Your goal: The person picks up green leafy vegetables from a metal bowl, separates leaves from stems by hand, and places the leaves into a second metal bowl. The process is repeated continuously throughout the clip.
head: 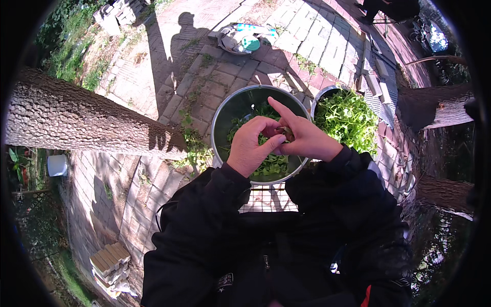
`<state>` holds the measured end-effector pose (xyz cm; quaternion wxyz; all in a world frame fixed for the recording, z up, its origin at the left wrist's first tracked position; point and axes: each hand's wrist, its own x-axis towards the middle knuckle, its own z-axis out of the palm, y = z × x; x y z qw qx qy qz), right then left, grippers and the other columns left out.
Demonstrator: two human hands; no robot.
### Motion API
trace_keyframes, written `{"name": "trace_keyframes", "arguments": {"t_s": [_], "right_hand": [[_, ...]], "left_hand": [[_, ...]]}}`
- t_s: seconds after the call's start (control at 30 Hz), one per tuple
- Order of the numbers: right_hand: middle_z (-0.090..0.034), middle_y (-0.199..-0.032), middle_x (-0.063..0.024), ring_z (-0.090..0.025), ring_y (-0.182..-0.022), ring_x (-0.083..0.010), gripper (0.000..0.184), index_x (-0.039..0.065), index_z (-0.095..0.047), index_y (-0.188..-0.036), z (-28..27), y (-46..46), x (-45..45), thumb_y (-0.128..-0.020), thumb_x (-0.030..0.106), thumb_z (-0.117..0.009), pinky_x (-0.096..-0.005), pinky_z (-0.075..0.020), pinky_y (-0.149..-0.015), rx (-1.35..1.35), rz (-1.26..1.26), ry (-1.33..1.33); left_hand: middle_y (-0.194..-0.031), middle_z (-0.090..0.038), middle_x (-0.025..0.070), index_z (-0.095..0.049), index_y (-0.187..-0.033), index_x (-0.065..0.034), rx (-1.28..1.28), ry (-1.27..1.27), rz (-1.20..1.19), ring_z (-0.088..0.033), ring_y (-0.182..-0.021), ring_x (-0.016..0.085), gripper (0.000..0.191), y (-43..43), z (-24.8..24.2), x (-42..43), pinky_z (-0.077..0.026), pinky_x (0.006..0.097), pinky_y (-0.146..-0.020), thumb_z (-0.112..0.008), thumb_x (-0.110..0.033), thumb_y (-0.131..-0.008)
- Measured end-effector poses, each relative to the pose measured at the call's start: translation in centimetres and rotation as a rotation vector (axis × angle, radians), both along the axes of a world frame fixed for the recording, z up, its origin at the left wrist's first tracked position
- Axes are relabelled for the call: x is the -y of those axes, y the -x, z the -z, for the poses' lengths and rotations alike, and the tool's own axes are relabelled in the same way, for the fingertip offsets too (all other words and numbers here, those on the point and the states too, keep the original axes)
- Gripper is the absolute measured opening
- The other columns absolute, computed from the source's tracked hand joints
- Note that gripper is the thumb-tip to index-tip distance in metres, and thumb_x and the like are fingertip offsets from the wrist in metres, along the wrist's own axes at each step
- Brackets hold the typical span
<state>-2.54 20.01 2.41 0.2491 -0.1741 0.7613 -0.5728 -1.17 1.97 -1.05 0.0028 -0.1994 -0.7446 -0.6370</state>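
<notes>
Over a large metal bowl (216, 115) with loose green leaves (274, 165) inside, both of my hands meet. My left hand (255, 142) has thumb and fingers pinched on a small pale-brown plant piece, too small to name. My right hand (307, 136) touches the same piece with its thumb and curled fingers, its index finger stretched out away from me. To the right of the bowl, a second, smaller container heaped with leafy green stems (347, 119) stands close by. The palms hide part of the leaves in the bowl.
Tree trunks rise at left (88, 115) and right (437, 105). Beyond the bowl lies a basin with cloths and a green lid (250, 43). Stacked bricks (110, 261) stand at lower left, a white bucket (57, 165) at far left. Metal mesh (268, 199) shows below the bowl.
</notes>
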Motion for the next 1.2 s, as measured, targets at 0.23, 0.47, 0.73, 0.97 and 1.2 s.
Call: {"name": "trace_keyframes", "arguments": {"t_s": [0.23, 0.47, 0.73, 0.97, 1.2], "right_hand": [[-0.062, -0.101, -0.0067, -0.057, -0.09, -0.0107, 0.054, 0.003, -0.051, -0.131, 0.2, 0.2, 0.3, -0.079, -0.001, -0.064, -0.0268, -0.0479, -0.081, -0.147, -0.059, -0.132], [-0.059, -0.087, 0.0031, -0.053, -0.084, -0.0044, 0.014, 0.004, -0.065, -0.102, 1.4, 1.2, 0.1, -0.094, 0.015, -0.062, -0.0227, -0.0442, -0.079, 0.083, 0.043, 0.085], [-0.05, -0.082, 0.0059, -0.041, -0.074, -0.0043, 0.04, 0.005, -0.066, -0.109, 1.1, 1.3, -0.4, -0.103, 0.039, -0.046, -0.0172, -0.0348, -0.068, 0.201, 0.262, 0.044], [-0.052, -0.083, 0.0058, -0.046, -0.07, -0.004, 0.032, 0.003, -0.062, -0.114, 1.2, 1.6, -1.0, -0.102, 0.03, -0.05, -0.0177, -0.04, -0.066, 0.329, 0.294, 0.298], [-0.063, -0.095, 0.0003, -0.061, -0.087, -0.0091, 0.015, 0.003, -0.063, -0.108, 2.8, 1.9, -1.8, -0.096, 0.01, -0.058, -0.0232, -0.0496, -0.081, 0.365, 0.435, 0.462]], "left_hand": [[-0.077, -0.059, 0.0028, -0.063, -0.085, -0.0011, -0.061, -0.099, -0.056, -0.055, -0.071, 0.013, 0.011, 0.6, -0.4, 1.8, -0.044, 0.027, -0.067, -0.07, -0.009, -0.084], [-0.08, -0.057, -0.0049, -0.062, -0.085, -0.003, 0.203, -0.296, -0.14, -0.05, -0.075, 0.002, 0.012, 1.9, -0.4, 4.1, -0.041, 0.0193, -0.069, -0.068, -0.011, -0.09], [-0.079, -0.055, -0.0044, -0.058, -0.084, -0.0045, 0.082, -0.445, -0.357, -0.048, -0.072, 0.003, 0.013, 2.6, 0.2, 5.3, -0.039, 0.0183, -0.068, -0.062, -0.011, -0.094], [-0.086, -0.057, 0.0019, -0.055, -0.084, -0.0043, 0.223, -0.443, -0.069, -0.053, -0.082, 0.011, 0.022, 1.8, 0.1, 3.5, -0.042, 0.0257, -0.085, -0.049, -0.017, -0.1], [-0.103, -0.062, 0.0112, -0.045, -0.06, -0.0057, 0.152, -0.481, 0.13, -0.055, -0.087, 0.017, 0.02, 1.5, -1.5, 4.7, -0.04, 0.0295, -0.086, -0.053, -0.012, -0.078]]}}
